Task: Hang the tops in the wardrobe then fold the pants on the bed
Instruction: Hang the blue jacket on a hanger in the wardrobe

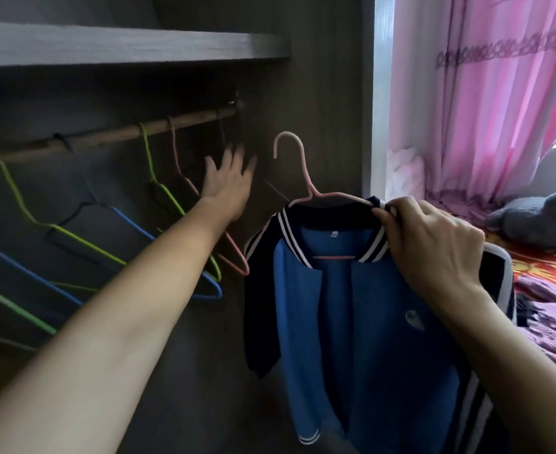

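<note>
Right hand (434, 247) fingers (388, 215) pinch the striped collar of a soft, light jacket (352, 306) draped beneath them on a pink hanger (298, 178); left hand (229, 181) fingers spread, empty, beside the rail (106, 136). Best hold: the stiff hook.

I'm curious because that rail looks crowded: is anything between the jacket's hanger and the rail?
Nothing fixed. The open left hand is spread between the pink hanger's hook and the empty hangers on the rail. The right hand holds the jacket by its collar.
</note>
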